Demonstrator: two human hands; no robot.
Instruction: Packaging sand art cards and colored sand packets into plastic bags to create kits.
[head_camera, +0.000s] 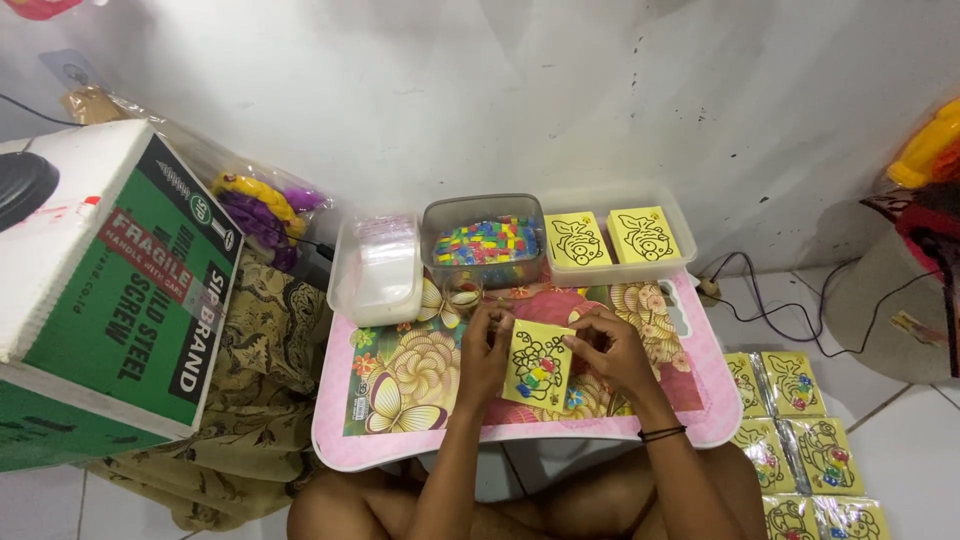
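1. At the middle of the pink lap table (400, 455), both hands meet over a yellow picture card (538, 363) with a black outline drawing, held tilted just above the flowered tabletop.
2. The left hand (487, 350) is curled closed on the card's left edge, pinching it steady.
3. The right hand (610, 345) has fingertips drawn together at the card's upper right corner; whether they hold a small piece I cannot tell.
4. A few coloured squares already fill the lower part of the drawing, so the work looks to be at the filling-in stage, early on.
5. Any further piece would need a precise fingertip press inside an outlined cell while the left hand keeps the card from sliding.
6. Far of the hands sit a clear tub of coloured squares (487, 242), a tray of blank yellow cards (610, 238) to its right, and a lidded tub of small bags (378, 265) to its left.
7. On the floor at the near right lie finished cards in sleeves (800, 430).
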